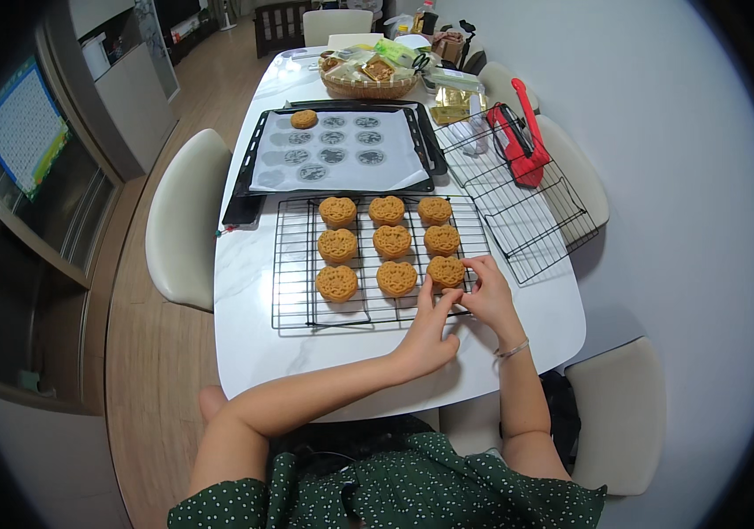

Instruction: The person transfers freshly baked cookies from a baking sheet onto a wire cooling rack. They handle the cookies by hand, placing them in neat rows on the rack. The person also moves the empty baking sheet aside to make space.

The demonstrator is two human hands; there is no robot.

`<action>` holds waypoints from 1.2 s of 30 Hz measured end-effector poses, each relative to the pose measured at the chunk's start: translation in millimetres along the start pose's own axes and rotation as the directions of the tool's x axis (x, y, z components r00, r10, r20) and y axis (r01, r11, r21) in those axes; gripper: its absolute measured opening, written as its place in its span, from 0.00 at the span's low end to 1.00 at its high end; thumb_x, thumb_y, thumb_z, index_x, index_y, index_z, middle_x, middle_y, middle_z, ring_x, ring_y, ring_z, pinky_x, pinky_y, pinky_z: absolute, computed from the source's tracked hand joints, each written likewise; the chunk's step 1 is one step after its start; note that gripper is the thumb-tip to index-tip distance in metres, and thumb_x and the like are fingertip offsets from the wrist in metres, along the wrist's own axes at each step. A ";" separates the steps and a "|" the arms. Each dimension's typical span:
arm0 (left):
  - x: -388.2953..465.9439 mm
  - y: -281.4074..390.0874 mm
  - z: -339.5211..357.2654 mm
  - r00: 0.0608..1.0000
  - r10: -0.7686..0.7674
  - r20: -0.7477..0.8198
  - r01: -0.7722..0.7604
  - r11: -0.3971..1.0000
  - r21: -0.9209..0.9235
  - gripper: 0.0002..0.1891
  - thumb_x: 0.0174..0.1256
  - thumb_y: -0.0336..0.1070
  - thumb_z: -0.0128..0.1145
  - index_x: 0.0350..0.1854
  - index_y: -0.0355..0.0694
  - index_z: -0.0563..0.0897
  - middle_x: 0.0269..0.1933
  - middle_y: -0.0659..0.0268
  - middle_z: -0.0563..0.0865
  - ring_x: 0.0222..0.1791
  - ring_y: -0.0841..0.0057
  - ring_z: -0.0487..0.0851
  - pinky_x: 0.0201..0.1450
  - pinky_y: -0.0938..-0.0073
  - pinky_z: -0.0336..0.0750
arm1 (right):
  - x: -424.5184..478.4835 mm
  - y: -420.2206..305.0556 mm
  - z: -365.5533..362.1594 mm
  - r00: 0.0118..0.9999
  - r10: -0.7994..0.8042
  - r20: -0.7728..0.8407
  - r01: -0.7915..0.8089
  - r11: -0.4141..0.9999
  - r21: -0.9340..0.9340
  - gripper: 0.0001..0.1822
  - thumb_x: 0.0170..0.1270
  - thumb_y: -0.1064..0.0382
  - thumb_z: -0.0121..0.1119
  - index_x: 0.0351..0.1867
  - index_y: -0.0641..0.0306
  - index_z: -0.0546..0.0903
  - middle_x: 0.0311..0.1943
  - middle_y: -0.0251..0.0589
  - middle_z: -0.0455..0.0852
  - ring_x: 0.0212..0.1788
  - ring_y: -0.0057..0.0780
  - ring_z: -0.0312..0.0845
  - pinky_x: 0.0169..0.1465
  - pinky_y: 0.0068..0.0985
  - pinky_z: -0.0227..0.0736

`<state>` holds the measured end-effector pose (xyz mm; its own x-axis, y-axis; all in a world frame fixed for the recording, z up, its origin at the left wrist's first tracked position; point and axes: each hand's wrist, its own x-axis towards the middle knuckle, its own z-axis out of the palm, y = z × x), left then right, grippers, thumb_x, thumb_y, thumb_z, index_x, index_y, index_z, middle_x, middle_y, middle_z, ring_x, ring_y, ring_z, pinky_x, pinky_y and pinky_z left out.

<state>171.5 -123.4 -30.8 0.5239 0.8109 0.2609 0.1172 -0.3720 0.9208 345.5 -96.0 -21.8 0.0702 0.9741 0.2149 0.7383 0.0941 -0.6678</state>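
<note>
Golden-brown moulded mooncakes [391,242] stand in rows on a black wire cooling rack [294,264]. The nearest one on the right, a mooncake [446,271] with a patterned top, sits between my two hands. Fingers of my left hand [426,340] are against its left and front sides. My right hand [488,297], a bracelet at its wrist, has its fingers at the cake's right edge. Beyond the rack, a black baking tray [251,159] is lined with parchment paper [284,182] bearing round grease marks. A single mooncake [304,119] lies near its far left corner.
Right of the rack, another wire rack [529,228] overhangs the table edge, with a red oven mitt [519,152] on it. A wicker basket [370,87] of packets stands behind the tray. A dark phone-like slab [243,211] lies left. Chairs [188,218] flank the white table [251,357].
</note>
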 end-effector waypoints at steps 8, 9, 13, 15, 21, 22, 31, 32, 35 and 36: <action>-0.5 -3.2 -0.1 0.999 0.002 0.038 -0.003 0.999 0.036 0.38 0.50 0.24 0.52 0.69 0.41 0.61 0.72 0.36 0.38 0.74 0.43 0.47 0.73 0.60 0.52 | -0.4 -0.7 -0.9 1.000 0.004 0.014 -0.004 0.999 -0.032 0.30 0.41 0.56 0.75 0.49 0.63 0.79 0.42 0.37 0.78 0.25 0.28 0.73 0.32 0.26 0.72; -1.7 -1.8 -1.8 0.999 0.005 0.045 -0.006 1.000 0.027 0.38 0.50 0.24 0.52 0.69 0.41 0.61 0.73 0.36 0.39 0.74 0.43 0.47 0.72 0.60 0.52 | -0.5 -0.4 -0.5 1.000 0.002 0.018 -0.001 1.000 -0.023 0.30 0.42 0.56 0.75 0.49 0.63 0.79 0.42 0.37 0.78 0.26 0.28 0.73 0.32 0.26 0.72; -7.6 13.4 -18.5 0.993 0.045 0.110 -0.049 0.998 0.030 0.37 0.51 0.24 0.52 0.70 0.40 0.60 0.73 0.40 0.46 0.74 0.46 0.49 0.71 0.60 0.55 | 6.4 1.6 -6.2 0.990 -0.139 0.020 0.140 0.990 -0.030 0.29 0.43 0.59 0.75 0.49 0.65 0.79 0.40 0.39 0.79 0.25 0.27 0.74 0.30 0.25 0.72; -6.4 19.3 -39.9 0.990 0.094 0.105 -0.100 0.994 0.049 0.37 0.52 0.24 0.52 0.69 0.40 0.61 0.72 0.43 0.52 0.73 0.49 0.54 0.71 0.61 0.57 | 16.3 -16.4 -23.4 0.984 -0.171 0.054 0.174 0.983 -0.055 0.28 0.43 0.60 0.74 0.49 0.66 0.79 0.39 0.40 0.79 0.25 0.26 0.74 0.30 0.24 0.72; 72.0 -10.0 -165.0 0.943 0.127 -0.308 -0.060 0.974 0.219 0.31 0.50 0.21 0.51 0.63 0.36 0.70 0.59 0.57 0.77 0.61 0.68 0.74 0.59 0.68 0.72 | 131.4 -73.9 -35.7 0.919 -0.383 0.093 0.373 0.922 0.106 0.23 0.47 0.60 0.74 0.44 0.69 0.83 0.37 0.40 0.85 0.32 0.22 0.79 0.36 0.21 0.75; 87.8 -15.9 -183.8 0.904 0.175 -0.390 -0.094 0.972 0.217 0.27 0.50 0.22 0.52 0.59 0.35 0.73 0.55 0.55 0.78 0.57 0.62 0.76 0.56 0.67 0.72 | 155.7 -80.7 -29.6 0.926 -0.328 0.189 0.289 0.935 0.208 0.22 0.49 0.59 0.74 0.44 0.68 0.83 0.38 0.39 0.85 0.33 0.22 0.79 0.37 0.21 0.75; 179.8 -105.4 -310.4 0.829 -0.250 -0.501 0.312 0.949 0.043 0.42 0.45 0.21 0.46 0.72 0.34 0.56 0.71 0.45 0.63 0.72 0.57 0.60 0.71 0.71 0.55 | 349.4 -114.0 141.3 0.884 -0.006 0.468 -0.228 0.869 0.440 0.30 0.49 0.61 0.74 0.53 0.71 0.75 0.41 0.39 0.82 0.38 0.24 0.79 0.37 0.24 0.77; 188.0 -111.4 -313.3 0.820 -0.279 -0.499 0.340 0.940 0.033 0.42 0.45 0.22 0.46 0.72 0.33 0.55 0.71 0.44 0.63 0.73 0.56 0.59 0.71 0.71 0.55 | 361.6 -112.4 161.3 0.897 0.042 0.439 -0.253 0.865 0.433 0.32 0.48 0.62 0.74 0.54 0.71 0.73 0.40 0.40 0.81 0.36 0.24 0.79 0.34 0.24 0.77; 211.9 -147.2 -332.0 0.819 -0.204 -0.536 0.364 0.907 0.212 0.41 0.46 0.25 0.47 0.71 0.29 0.56 0.69 0.42 0.64 0.72 0.54 0.61 0.72 0.69 0.55 | 387.0 -121.6 207.3 0.909 0.100 0.404 -0.297 0.836 0.461 0.42 0.44 0.63 0.76 0.61 0.72 0.66 0.39 0.42 0.80 0.27 0.23 0.77 0.22 0.25 0.72; 220.0 -155.8 -332.0 0.812 -0.164 -0.561 0.367 0.890 0.270 0.40 0.48 0.27 0.50 0.70 0.29 0.57 0.66 0.40 0.67 0.68 0.51 0.65 0.70 0.66 0.58 | 390.4 -124.1 213.7 0.933 0.109 0.344 -0.254 0.876 0.411 0.40 0.42 0.61 0.77 0.57 0.72 0.69 0.36 0.43 0.82 0.26 0.25 0.79 0.22 0.25 0.73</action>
<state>-11.6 263.0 -20.6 -0.0672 0.9726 0.2228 0.5243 -0.1556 0.8372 138.0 316.5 -7.3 -0.0844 0.9895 -0.1171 0.3531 -0.0802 -0.9321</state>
